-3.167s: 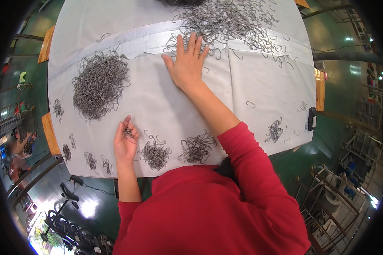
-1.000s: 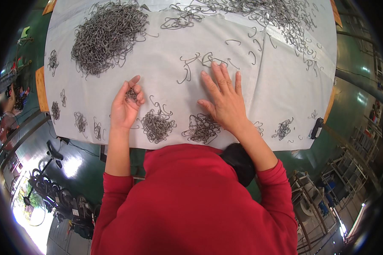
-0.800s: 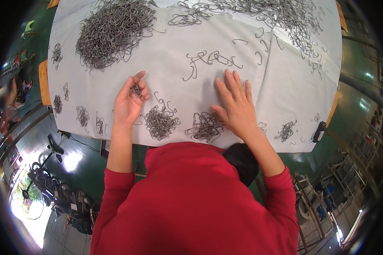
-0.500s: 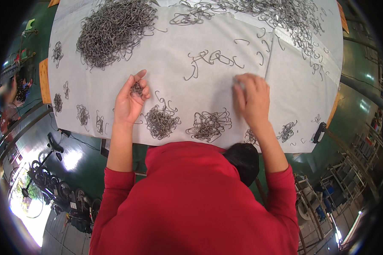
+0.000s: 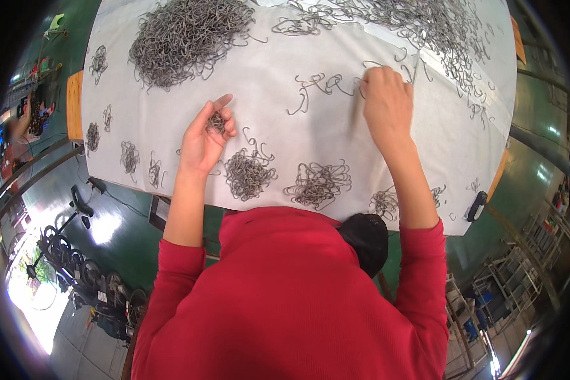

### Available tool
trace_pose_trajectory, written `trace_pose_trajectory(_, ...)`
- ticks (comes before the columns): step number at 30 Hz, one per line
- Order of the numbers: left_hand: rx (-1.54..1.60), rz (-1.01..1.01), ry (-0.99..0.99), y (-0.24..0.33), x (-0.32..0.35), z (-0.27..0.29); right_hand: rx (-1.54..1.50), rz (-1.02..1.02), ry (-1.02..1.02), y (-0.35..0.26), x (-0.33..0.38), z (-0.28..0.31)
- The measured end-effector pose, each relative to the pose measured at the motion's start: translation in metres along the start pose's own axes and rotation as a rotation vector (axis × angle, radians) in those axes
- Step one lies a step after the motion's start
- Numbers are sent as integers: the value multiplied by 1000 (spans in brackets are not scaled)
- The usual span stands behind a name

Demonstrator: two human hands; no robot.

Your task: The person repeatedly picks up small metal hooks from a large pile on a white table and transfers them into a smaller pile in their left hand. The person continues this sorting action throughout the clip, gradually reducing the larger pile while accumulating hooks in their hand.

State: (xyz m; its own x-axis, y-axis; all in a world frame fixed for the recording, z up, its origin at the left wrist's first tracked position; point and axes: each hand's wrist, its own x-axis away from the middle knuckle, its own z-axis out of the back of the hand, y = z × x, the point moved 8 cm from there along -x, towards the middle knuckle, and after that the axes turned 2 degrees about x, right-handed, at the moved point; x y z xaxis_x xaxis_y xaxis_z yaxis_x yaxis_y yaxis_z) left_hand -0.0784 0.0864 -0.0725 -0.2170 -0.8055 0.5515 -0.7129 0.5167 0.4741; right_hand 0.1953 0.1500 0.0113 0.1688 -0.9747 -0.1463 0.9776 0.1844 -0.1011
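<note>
My left hand (image 5: 206, 140) is palm up above the table, its fingers curled round a small bunch of metal wire hooks (image 5: 216, 123). My right hand (image 5: 388, 104) reaches further out, knuckles up and fingers closed, over some scattered loose hooks. A thin dark line shows beside its fingertips; what they hold, if anything, is hidden. To the left of that hand lie several single hooks (image 5: 326, 82). Nearer my body are two small heaps of hooks, one by my left forearm (image 5: 250, 174) and another to its right (image 5: 320, 183).
A large heap of hooks (image 5: 187, 41) stands at the far left, with a wide spread of them (image 5: 437, 31) at the far right. Small bunches (image 5: 130, 157) line the left side of the white-covered table (image 5: 266, 114). A black object (image 5: 477, 206) sits at the right edge.
My right hand has moved forward and slightly right, and its fingers are now closed. My left hand still holds the bunch of hooks. The whole view has shifted slightly.
</note>
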Motion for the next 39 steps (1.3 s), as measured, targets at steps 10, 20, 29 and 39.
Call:
trace_pose_trajectory(10, -3, 6, -5, -1, -1, 2, -734, 32, -369, -32, 84, 17)
trace_pose_trajectory(20, -4, -6, -14, -1, -1, 2, -362, -352, -3, 54, 49, 16)
trace_pose_trajectory(29, 22, 8, -21, -1, -1, 3, -340, 88, 51, -38, -28, -16)
trace_pose_trajectory(39, 3, 4, 16, 0, 3, 0, -242, 162, -7, -21, -32, -13)
